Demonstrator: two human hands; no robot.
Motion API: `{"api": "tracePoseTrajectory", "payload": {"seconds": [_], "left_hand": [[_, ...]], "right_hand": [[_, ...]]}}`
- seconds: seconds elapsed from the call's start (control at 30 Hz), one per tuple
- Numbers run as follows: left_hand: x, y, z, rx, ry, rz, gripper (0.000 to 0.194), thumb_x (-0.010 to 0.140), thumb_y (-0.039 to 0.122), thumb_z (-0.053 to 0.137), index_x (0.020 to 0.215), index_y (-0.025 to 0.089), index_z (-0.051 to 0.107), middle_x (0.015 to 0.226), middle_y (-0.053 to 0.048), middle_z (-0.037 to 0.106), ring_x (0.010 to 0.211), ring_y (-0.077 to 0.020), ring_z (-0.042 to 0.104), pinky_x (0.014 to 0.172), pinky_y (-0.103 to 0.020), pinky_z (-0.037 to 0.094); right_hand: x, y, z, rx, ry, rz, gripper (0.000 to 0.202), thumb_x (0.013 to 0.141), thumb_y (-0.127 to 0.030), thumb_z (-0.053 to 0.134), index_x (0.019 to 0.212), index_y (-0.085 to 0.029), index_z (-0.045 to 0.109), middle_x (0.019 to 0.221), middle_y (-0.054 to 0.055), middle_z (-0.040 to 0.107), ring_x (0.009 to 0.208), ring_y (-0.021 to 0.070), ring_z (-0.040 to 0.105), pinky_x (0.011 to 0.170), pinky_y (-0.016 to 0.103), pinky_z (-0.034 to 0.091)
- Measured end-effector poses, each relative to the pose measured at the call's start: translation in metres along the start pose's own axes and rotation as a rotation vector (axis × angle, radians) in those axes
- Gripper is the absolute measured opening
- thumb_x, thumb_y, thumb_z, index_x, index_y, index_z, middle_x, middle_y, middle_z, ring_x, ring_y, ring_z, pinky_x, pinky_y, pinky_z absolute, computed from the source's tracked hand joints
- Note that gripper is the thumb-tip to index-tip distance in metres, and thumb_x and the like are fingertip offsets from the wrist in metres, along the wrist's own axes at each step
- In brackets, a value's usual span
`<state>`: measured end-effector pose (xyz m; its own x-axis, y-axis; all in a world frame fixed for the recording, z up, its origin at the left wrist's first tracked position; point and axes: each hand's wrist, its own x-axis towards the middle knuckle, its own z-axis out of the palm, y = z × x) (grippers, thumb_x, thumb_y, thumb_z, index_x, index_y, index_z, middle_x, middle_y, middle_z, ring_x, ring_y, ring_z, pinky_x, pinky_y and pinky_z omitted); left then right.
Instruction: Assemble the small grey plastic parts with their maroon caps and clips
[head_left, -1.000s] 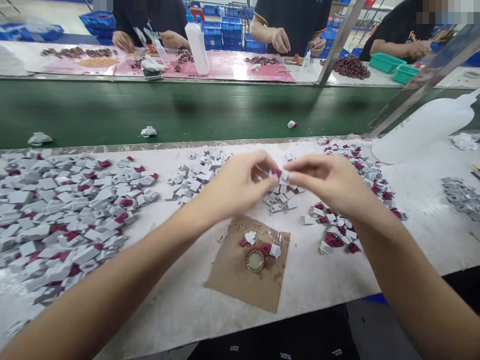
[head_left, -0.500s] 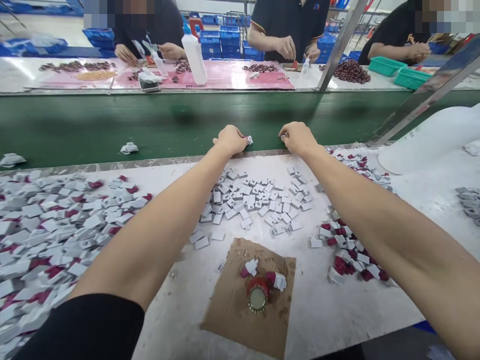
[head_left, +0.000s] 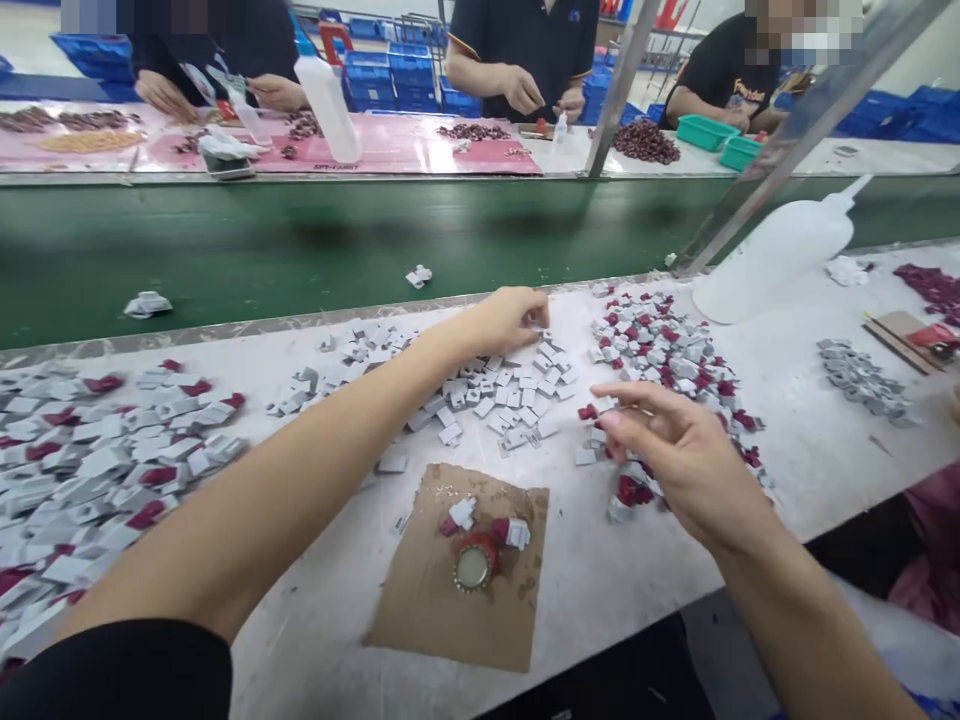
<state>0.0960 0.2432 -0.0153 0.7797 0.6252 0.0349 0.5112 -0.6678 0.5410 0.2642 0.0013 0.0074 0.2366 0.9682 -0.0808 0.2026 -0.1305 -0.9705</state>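
Visibly, our right fingers [head_left: 641, 392] pinch a maroon-and-grey piece [head_left: 602, 404], partly hiding the mixed pile [head_left: 667, 345]; our left fingers [head_left: 535, 300] curl by loose grey pieces [head_left: 517, 398], their grip too hidden to tell. Leftward, another pile [head_left: 97, 450] runs out of view.

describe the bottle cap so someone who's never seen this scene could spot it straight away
On the white table nearest the camera lies a piece of brown cardboard. On it, near two small maroon-and-grey pieces, sits the bottle cap. Unlike those angular neighbours, it is round, with red sides, a toothed rim and a pale inside.
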Motion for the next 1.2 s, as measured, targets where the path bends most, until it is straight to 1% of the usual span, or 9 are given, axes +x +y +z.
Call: {"api": "tracePoseTrajectory", "payload": {"seconds": [0.1, 0.23, 0.47, 0.6, 0.7, 0.77, 0.8, 0.97, 1.2], "left_hand": [[-0.005, 0.0, -0.001, -0.03, 0.059, -0.051, 0.024, 0.085, 0.023, 0.077, 0.108, 0.021, 0.078, 0.105, -0.01, 0.081, 0.099, -0.0297, 0.076, 0.093, -0.043, 0.059], [-0.034, 0.013, -0.005, -0.103, 0.158, -0.155, 0.011, 0.092, 0.033, 0.078, 0.097, 0.023, 0.078, 0.097, -0.01, 0.082, 0.095, -0.0297, 0.077, 0.09, -0.044, 0.06], [-0.14, 0.061, -0.004, -0.597, 0.242, -0.379, 0.026, 0.084, 0.042, 0.093, 0.103, 0.026, 0.084, 0.104, -0.011, 0.088, 0.098, -0.032, 0.082, 0.089, -0.045, 0.067], [-0.201, 0.087, 0.005, -0.761, 0.269, -0.429, 0.024, 0.087, 0.045, 0.095, 0.103, 0.03, 0.086, 0.102, -0.008, 0.086, 0.092, -0.0288, 0.083, 0.08, -0.039, 0.071], [-0.235, 0.097, 0.013, -0.821, 0.335, -0.455, 0.018, 0.09, 0.045, 0.094, 0.101, 0.032, 0.087, 0.101, -0.007, 0.086, 0.093, -0.0293, 0.084, 0.08, -0.037, 0.073], [-0.254, 0.098, 0.018, -0.831, 0.397, -0.496, 0.018, 0.089, 0.046, 0.096, 0.1, 0.034, 0.088, 0.102, -0.006, 0.086, 0.096, -0.0307, 0.084, 0.083, -0.038, 0.074], [-0.262, 0.097, 0.02, -0.826, 0.427, -0.52, 0.019, 0.088, 0.047, 0.097, 0.1, 0.035, 0.088, 0.103, -0.005, 0.086, 0.098, -0.0311, 0.084, 0.084, -0.038, 0.075], [-0.298, 0.09, 0.038, -0.801, 0.519, -0.661, 0.024, 0.087, 0.05, 0.099, 0.105, 0.037, 0.088, 0.105, -0.004, 0.085, 0.102, -0.0318, 0.083, 0.082, -0.035, 0.073], [-0.307, 0.099, 0.058, -0.942, 0.552, -0.66, 0.023, 0.092, 0.045, 0.097, 0.109, 0.033, 0.086, 0.102, -0.005, 0.087, 0.098, -0.0286, 0.085, 0.083, -0.036, 0.073]], "right_hand": [[-0.026, 0.014, 0.003, 0.194, -0.04, 0.08, 0.029, 0.094, -0.045, 0.092, 0.118, -0.029, 0.088, 0.074, -0.001, 0.075, 0.065, 0.017, 0.071, 0.06, 0.029, 0.061], [-0.048, 0.023, 0.007, 0.354, -0.043, 0.089, 0.022, 0.094, -0.043, 0.094, 0.11, -0.03, 0.088, 0.088, 0.002, 0.083, 0.078, 0.0206, 0.082, 0.079, 0.036, 0.072], [-0.076, 0.033, 0.014, 0.324, 0.018, 0.093, 0.028, 0.088, -0.039, 0.101, 0.113, -0.036, 0.09, 0.115, 0.004, 0.088, 0.106, 0.0251, 0.087, 0.092, 0.035, 0.075], [-0.094, 0.04, 0.018, 0.114, -0.008, 0.005, 0.014, 0.096, -0.037, 0.091, 0.11, -0.037, 0.092, 0.121, 0.006, 0.085, 0.109, 0.0286, 0.086, 0.092, 0.039, 0.076], [-0.112, 0.048, 0.018, -0.17, 0.054, -0.113, 0.017, 0.104, -0.034, 0.079, 0.114, -0.039, 0.091, 0.128, 0.009, 0.082, 0.109, 0.0316, 0.084, 0.071, 0.037, 0.075], [-0.122, 0.054, 0.016, -0.259, 0.038, -0.142, 0.018, 0.105, -0.034, 0.077, 0.115, -0.041, 0.09, 0.126, 0.01, 0.083, 0.106, 0.0343, 0.084, 0.049, 0.035, 0.067], [-0.125, 0.056, 0.014, -0.268, 0.027, -0.14, 0.018, 0.104, -0.034, 0.078, 0.114, -0.042, 0.09, 0.124, 0.01, 0.083, 0.106, 0.0356, 0.084, 0.047, 0.036, 0.065], [-0.124, 0.051, 0.012, -0.165, 0.005, -0.067, 0.014, 0.101, -0.035, 0.085, 0.11, -0.043, 0.091, 0.12, 0.007, 0.085, 0.111, 0.0338, 0.083, 0.085, 0.046, 0.075], [-0.116, 0.026, 0.045, -0.046, -0.051, -0.112, 0.016, 0.102, -0.033, 0.083, 0.102, -0.046, 0.093, 0.111, 0.006, 0.086, 0.106, 0.0317, 0.084, 0.082, 0.046, 0.075]]}}
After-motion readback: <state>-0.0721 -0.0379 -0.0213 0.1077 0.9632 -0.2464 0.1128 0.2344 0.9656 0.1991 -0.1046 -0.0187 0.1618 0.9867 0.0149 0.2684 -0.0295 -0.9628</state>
